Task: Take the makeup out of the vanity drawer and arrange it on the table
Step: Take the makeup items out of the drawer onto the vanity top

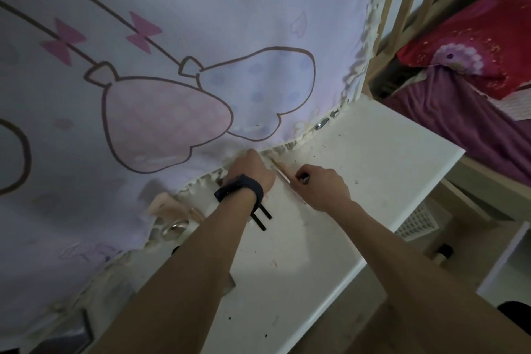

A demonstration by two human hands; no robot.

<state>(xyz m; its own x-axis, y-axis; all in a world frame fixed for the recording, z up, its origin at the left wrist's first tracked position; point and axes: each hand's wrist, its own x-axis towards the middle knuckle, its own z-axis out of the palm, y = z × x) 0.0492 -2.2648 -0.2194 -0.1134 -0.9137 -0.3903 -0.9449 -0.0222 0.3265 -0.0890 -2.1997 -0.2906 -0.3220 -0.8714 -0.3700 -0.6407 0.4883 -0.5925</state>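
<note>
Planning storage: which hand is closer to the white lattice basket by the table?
Right. The right hand is over the table, up-left of the basket; the left hand is farther left, at the hem of the curtain.

Both hands reach across a white table (373,158) to the frilled hem of a pale curtain (201,8) printed with bows. The left hand (250,171), a black strap (240,188) round its wrist, touches the hem, its fingers hidden. The right hand (323,188) pinches a small dark object (304,178) just beside a thin stick (283,174).
</note>
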